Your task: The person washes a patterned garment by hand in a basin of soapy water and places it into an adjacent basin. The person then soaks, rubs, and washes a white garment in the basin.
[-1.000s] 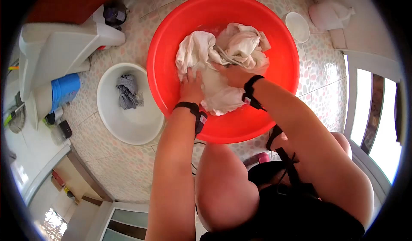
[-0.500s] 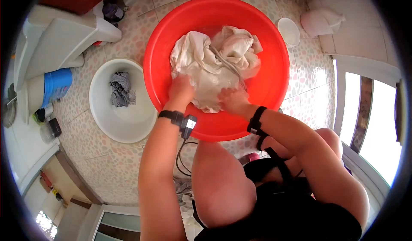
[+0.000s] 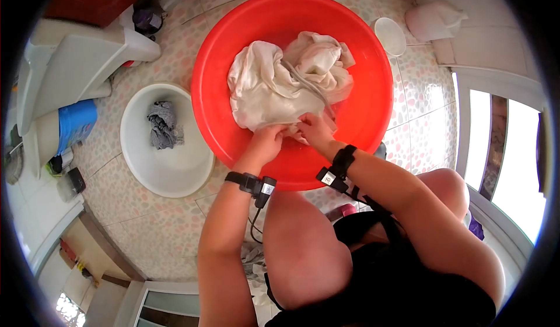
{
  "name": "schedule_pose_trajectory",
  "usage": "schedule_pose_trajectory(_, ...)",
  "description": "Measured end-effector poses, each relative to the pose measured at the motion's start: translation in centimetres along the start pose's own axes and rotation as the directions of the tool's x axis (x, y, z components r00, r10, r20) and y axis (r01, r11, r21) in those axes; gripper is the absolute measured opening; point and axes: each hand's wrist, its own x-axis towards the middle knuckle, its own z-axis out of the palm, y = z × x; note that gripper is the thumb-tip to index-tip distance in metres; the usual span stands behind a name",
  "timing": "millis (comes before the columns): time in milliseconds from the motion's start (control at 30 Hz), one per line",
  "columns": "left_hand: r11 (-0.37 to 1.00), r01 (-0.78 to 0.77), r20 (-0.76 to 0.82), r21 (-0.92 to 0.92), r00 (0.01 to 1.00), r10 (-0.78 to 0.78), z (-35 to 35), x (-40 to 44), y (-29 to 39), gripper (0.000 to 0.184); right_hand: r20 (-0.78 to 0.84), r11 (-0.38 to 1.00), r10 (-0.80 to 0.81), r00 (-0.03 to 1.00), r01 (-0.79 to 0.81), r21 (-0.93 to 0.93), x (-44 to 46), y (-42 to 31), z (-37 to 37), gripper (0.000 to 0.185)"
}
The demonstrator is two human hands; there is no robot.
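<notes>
A wet, cream-white garment (image 3: pixel 265 88) lies bunched in a large red basin (image 3: pixel 364 117). A greyish strip, perhaps a trim or cord, runs diagonally across the cloth. At the garment's near edge, my left hand (image 3: pixel 267 143) pinches the fabric with bent fingers. Close beside it on the right, my right hand (image 3: pixel 315 130) grips the same edge, its thumb and fingers pressed together. The two hands are a small gap apart, with cloth between them. Some fingertips are hidden by the fabric.
A white tub (image 3: pixel 131 146) holding a grey cloth (image 3: pixel 162 123) stands left of the basin. A small white bowl (image 3: pixel 389 37) and a pale jug (image 3: pixel 433 23) are at upper right. A blue bucket (image 3: pixel 77 123) sits far left on the patterned tile floor (image 3: pixel 151 228).
My left hand has moved right and down from the garment's left side to its near edge. Both hands are now closer together, with fingers closed on the cloth.
</notes>
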Motion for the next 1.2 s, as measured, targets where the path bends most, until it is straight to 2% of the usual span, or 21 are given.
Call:
schedule_pose_trajectory(33, 1.000, -0.010, 0.010, -0.026, 1.000, 0.010, 0.6, 0.2, 0.1, 0.024, -0.005, 1.000, -0.001, 1.000, 0.001, -0.001, 0.1, 0.3, -0.3, 0.008)
schedule_pose_trajectory(100, 0.999, -0.017, 0.023, -0.050, 1.000, 0.018, 1.0, 0.5, 0.7, 0.024, -0.069, 0.854, 0.095, 0.993, -0.046, 0.518, -1.1, -1.3, 0.0, 0.011)
schedule_pose_trajectory(200, 0.994, 0.077, 0.100, -0.080, 0.993, -0.069, 0.8, 1.6, 0.5, 0.021, -0.168, 0.928, -0.067, 0.983, 0.124, 0.352, -1.5, -1.3, 0.8, 0.008)
schedule_pose_trajectory(233, 0.962, 0.187, 0.176, -0.199, 0.972, -0.153, 0.8, 2.0, 0.2, 0.020, -0.166, 0.926, -0.068, 0.984, 0.124, 0.356, -2.0, -1.1, 1.2, 0.008)
schedule_pose_trajectory(300, 0.905, 0.302, 0.264, -0.301, 0.938, -0.225, 1.2, 3.1, -1.1, 0.020, -0.101, 0.912, -0.398, 0.912, 0.405, 0.062, -4.5, -2.6, 2.8, 0.008)
schedule_pose_trajectory(333, 0.989, -0.024, 0.184, -0.145, 0.982, 0.051, 1.5, 3.8, -1.8, 0.019, -0.026, 0.884, -0.468, 0.884, 0.467, -0.009, -5.7, -3.6, 3.3, 0.008)
schedule_pose_trajectory(367, 0.937, -0.348, 0.155, 0.034, 0.928, 0.339, 2.2, 4.5, -3.3, 0.019, -0.031, 0.885, -0.466, 0.884, 0.466, -0.005, -6.6, -4.4, 3.3, 0.008)
schedule_pose_trajectory(400, 0.724, -0.160, -0.066, -0.671, 0.985, 0.157, 6.2, 5.7, -7.5, 0.015, 0.053, 0.834, -0.542, 0.839, 0.545, -0.086, -7.3, -5.0, 3.3, 0.007)
schedule_pose_trajectory(500, 0.911, -0.203, -0.016, -0.360, 0.977, 0.212, 3.5, 6.2, -5.1, 0.019, 0.154, 0.730, -0.625, 0.765, 0.643, -0.232, -8.0, -6.4, 2.2, 0.011)
schedule_pose_trajectory(567, 0.924, -0.312, 0.020, -0.221, 0.946, 0.324, 0.6, 6.5, -3.3, 0.022, 0.256, 0.444, -0.804, 0.537, 0.828, -0.344, -8.0, -7.1, 1.7, 0.015)
schedule_pose_trajectory(767, 0.825, -0.565, 0.179, 0.022, 0.814, 0.553, -6.6, 4.6, 2.2, 0.032, 0.281, 0.343, -0.858, 0.429, 0.888, -0.307, -8.2, -7.8, 1.6, 0.028)
schedule_pose_trajectory(800, 0.823, -0.567, 0.196, 0.029, 0.811, 0.552, -6.8, 3.9, 2.7, 0.032, 0.174, 0.378, -0.873, 0.455, 0.858, -0.349, -7.8, -7.6, 1.4, 0.029)
schedule_pose_trajectory(833, 0.871, -0.491, 0.047, 0.003, 0.870, 0.491, -6.5, 2.7, 3.3, 0.030, 0.067, 0.416, -0.877, 0.475, 0.824, -0.385, -7.2, -7.3, 1.1, 0.030)
schedule_pose_trajectory(867, 0.909, -0.416, -0.104, -0.035, 0.906, 0.410, -6.4, 1.8, 3.9, 0.030, -0.082, 0.528, -0.841, 0.535, 0.777, -0.344, -6.4, -7.0, 0.7, 0.030)
schedule_pose_trajectory(900, 0.910, -0.414, -0.095, -0.030, 0.907, 0.410, -6.6, 1.1, 4.4, 0.030, -0.222, 0.644, -0.761, 0.609, 0.667, -0.376, -5.1, -6.1, 0.2, 0.030)
schedule_pose_trajectory(967, 0.892, -0.444, -0.269, 0.084, 0.852, 0.449, -7.1, 0.2, 5.8, 0.033, -0.342, 0.902, -0.415, 0.843, 0.431, -0.032, -2.4, -4.8, -0.7, 0.033)
schedule_pose_trajectory(1000, 0.921, -0.381, -0.316, -0.077, 0.886, 0.340, -7.1, -0.2, 7.2, 0.033, -0.344, 0.903, -0.413, 0.843, 0.429, -0.030, -1.7, -5.2, -1.5, 0.033)
schedule_pose_trajectory(1033, 0.921, -0.381, -0.314, -0.078, 0.886, 0.341, -7.5, 0.0, 7.8, 0.033, -0.118, 0.960, -0.173, 0.978, 0.195, 0.203, -1.1, -5.7, -2.4, 0.033)
schedule_pose_trajectory(1067, 0.899, -0.437, -0.266, -0.022, 0.869, 0.416, -7.9, 0.1, 8.1, 0.035, 0.164, 0.928, 0.043, 0.985, -0.100, 0.358, -1.0, -6.3, -3.1, 0.035)
schedule_pose_trajectory(1133, 0.873, -0.486, -0.217, 0.033, 0.849, 0.481, -7.8, -0.2, 7.5, 0.036, 0.156, 0.931, 0.004, 0.988, -0.060, 0.359, -1.7, -8.5, -3.5, 0.031)
schedule_pose_trajectory(1200, 0.951, -0.144, -0.218, -0.273, 0.972, 0.085, -7.3, -1.4, 6.7, 0.036, 0.116, 0.889, -0.155, 0.981, 0.087, 0.449, -1.9, -10.1, -3.8, 0.021)
